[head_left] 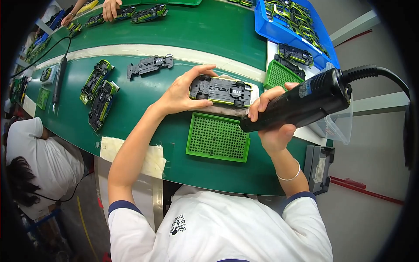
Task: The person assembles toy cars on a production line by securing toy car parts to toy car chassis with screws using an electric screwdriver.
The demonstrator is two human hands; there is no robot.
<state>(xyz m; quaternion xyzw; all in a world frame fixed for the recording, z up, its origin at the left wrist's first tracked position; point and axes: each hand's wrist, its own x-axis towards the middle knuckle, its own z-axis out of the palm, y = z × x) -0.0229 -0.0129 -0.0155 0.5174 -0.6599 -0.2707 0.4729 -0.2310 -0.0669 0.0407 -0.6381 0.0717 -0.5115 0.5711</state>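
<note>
My left hand (182, 93) grips a toy car (220, 91) turned upside down, its black chassis and wheels facing up and a rim of yellow-green body showing. The car lies over a pale block or fixture. In my right hand (276, 131) is a black electric screwdriver (301, 105) with a thick cable, its front end low beside the car's right end; the bit is hidden. Just nearer to me sits a green perforated screw tray (218, 137). A loose black chassis plate (150, 66) lies beyond my left hand, on the green table.
Two overturned toy cars (101, 105) lie at left, near another electric screwdriver (60, 83). A blue bin (279, 28) of cars stands at back right, with a second green tray (279, 75) below it. Other people's hands (111, 8) handle cars on the far belt.
</note>
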